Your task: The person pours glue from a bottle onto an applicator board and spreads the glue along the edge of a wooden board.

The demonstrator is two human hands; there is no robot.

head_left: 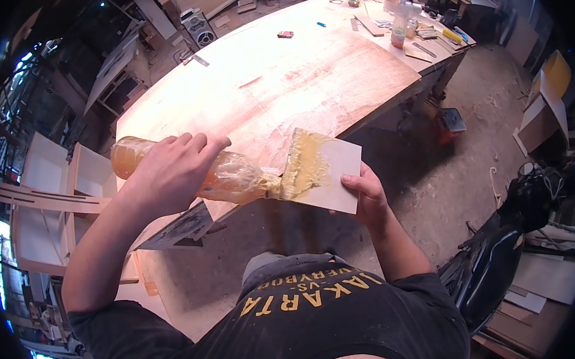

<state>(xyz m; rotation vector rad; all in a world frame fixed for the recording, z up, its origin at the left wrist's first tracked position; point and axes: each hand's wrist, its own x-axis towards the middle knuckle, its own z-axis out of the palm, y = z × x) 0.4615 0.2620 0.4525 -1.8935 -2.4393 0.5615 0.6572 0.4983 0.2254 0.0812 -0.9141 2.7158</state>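
My left hand (pixel 180 171) is wrapped over a large plastic bottle (pixel 231 176) of yellowish-orange liquid. The bottle lies nearly level, and its neck points right. Its mouth (pixel 273 187) is against or very close to the coated edge of a flat whitish board (pixel 339 170); I cannot tell whether they touch. Thick yellow paste (pixel 305 162) covers the board's left half. My right hand (pixel 368 191) grips the board by its right edge, thumb on top and fingers underneath. Both things are held above the near edge of a wooden worktable.
The worktable (pixel 230 104) carries a thin wooden sheet, a small red box (pixel 285 34) and, at the far right, cups and tools. White shelving units (pixel 45 194) stand at left. A motorbike (pixel 496 259) is at lower right, and a speaker (pixel 197 28) sits behind the table.
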